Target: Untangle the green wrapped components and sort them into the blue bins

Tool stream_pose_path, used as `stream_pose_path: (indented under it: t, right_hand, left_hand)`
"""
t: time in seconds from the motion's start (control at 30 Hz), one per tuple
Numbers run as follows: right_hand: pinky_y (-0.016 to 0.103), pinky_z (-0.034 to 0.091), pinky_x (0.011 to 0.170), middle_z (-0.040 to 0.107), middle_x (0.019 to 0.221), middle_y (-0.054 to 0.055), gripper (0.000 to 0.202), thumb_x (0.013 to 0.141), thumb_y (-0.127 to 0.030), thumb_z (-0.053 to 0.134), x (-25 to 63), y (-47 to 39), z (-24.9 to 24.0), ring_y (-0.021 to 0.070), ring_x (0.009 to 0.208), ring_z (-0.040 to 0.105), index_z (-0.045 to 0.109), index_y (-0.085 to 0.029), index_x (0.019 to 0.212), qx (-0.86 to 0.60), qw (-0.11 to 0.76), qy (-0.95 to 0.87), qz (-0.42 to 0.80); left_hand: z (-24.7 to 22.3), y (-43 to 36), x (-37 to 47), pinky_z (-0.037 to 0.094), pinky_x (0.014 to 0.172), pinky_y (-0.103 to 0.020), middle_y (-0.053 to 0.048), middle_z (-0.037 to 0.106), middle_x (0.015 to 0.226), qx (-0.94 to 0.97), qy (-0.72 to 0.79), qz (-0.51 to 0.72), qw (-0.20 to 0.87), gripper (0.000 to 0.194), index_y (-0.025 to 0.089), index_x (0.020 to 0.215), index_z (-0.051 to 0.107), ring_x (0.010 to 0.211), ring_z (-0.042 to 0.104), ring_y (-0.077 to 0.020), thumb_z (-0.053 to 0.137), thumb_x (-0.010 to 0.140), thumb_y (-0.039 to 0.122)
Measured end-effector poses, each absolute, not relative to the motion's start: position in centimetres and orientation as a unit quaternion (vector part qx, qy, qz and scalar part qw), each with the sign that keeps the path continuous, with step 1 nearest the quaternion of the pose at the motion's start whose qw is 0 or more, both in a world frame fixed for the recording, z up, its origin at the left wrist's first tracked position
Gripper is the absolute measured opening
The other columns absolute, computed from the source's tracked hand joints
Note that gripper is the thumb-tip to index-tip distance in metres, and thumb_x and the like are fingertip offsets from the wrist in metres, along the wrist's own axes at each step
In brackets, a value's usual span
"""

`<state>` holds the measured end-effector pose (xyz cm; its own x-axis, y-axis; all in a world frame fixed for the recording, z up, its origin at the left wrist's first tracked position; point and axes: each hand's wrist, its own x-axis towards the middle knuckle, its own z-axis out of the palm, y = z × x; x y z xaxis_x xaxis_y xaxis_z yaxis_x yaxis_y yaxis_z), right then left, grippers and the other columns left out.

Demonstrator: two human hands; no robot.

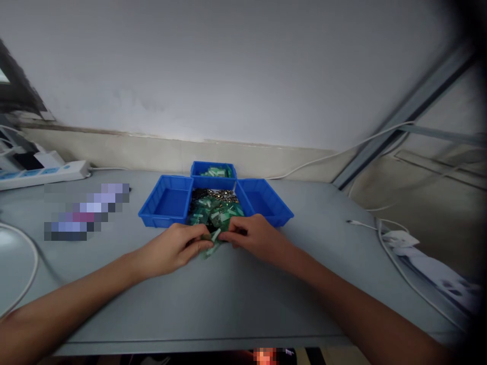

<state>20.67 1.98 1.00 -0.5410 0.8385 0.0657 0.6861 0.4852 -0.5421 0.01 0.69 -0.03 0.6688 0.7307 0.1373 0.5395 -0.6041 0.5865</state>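
My left hand (173, 249) pinches a small green see-through packet (211, 250) between thumb and fingers. On its other side my right hand (263, 237) has its fingertips closed on the packet's edge. A whitish strip shows on the packet; what is inside cannot be made out. Just beyond my hands lies a heap of similar green packets (221, 213). Behind the heap, dark and brassy small metal pieces (218, 194) are spread out. My fingers partly hide the packet and the heap's near edge.
Blue bins stand around the heap: a left bin (167, 202), a right bin (264, 202) and a back bin (213, 181) holding green packets. A power strip (57, 174) lies far left, and a blurred-out object (89, 210) sits nearer. Cables (395, 276) run along the grey table's right side.
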Motion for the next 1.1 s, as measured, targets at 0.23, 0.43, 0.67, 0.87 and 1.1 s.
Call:
stream_pose_path:
  t: [0.23, 0.43, 0.67, 0.87, 1.1]
  right_hand:
    - [0.020, 0.037, 0.057, 0.059, 0.073, -0.001, 0.016, 0.078, -0.026, 0.050, 20.2, 0.9, 1.3, 0.0087, 0.064, 0.052, 0.055, -0.017, 0.090, -0.322, 0.154, -0.876, 0.324]
    - [0.021, 0.034, 0.054, 0.056, 0.070, -0.001, 0.016, 0.077, -0.031, 0.052, 20.0, 0.9, 1.3, 0.0097, 0.061, 0.048, 0.054, -0.016, 0.083, -0.342, 0.153, -0.881, 0.289]
    - [0.022, 0.035, 0.057, 0.061, 0.078, 0.001, 0.018, 0.080, -0.025, 0.047, 20.5, 1.2, 1.8, 0.0103, 0.064, 0.051, 0.058, -0.017, 0.092, -0.344, 0.173, -0.876, 0.290]
    - [0.021, 0.036, 0.056, 0.061, 0.070, -0.001, 0.016, 0.077, -0.029, 0.053, 20.5, 1.6, 1.8, 0.0099, 0.061, 0.053, 0.060, -0.019, 0.086, -0.403, 0.179, -0.839, 0.319]
    - [0.020, 0.034, 0.051, 0.053, 0.060, -0.004, 0.017, 0.078, -0.034, 0.051, 20.5, 1.5, 1.7, 0.0073, 0.054, 0.046, 0.058, -0.019, 0.078, -0.425, 0.216, -0.812, 0.336]
  left_hand:
    - [0.3, 0.0, 0.3, 0.036, 0.055, -0.022, 0.000, 0.053, 0.065, 0.885, 0.328, 0.210, 0.254, 0.023, 0.014, 0.071, 0.051, 0.060, 0.049, -0.0102, 0.042, 0.084, 0.031]
    - [0.4, -0.2, 0.5, 0.039, 0.062, -0.024, -0.002, 0.056, 0.075, 0.881, 0.318, 0.206, 0.283, 0.018, 0.016, 0.083, 0.053, 0.069, 0.051, -0.0120, 0.041, 0.084, 0.030]
    - [0.3, 0.7, 0.1, 0.034, 0.047, -0.019, 0.005, 0.046, 0.060, 0.834, 0.408, 0.244, 0.279, 0.026, 0.016, 0.090, 0.047, 0.053, 0.045, -0.0085, 0.050, 0.079, 0.039]
    - [0.2, 0.7, 0.0, 0.027, 0.043, -0.019, 0.005, 0.039, 0.051, 0.872, 0.362, 0.215, 0.248, 0.030, 0.015, 0.061, 0.042, 0.045, 0.037, -0.0063, 0.043, 0.084, 0.035]
    - [0.3, 0.7, 0.0, 0.032, 0.044, -0.018, 0.004, 0.047, 0.050, 0.844, 0.398, 0.241, 0.265, 0.029, 0.015, 0.063, 0.049, 0.046, 0.043, -0.0065, 0.045, 0.083, 0.035]
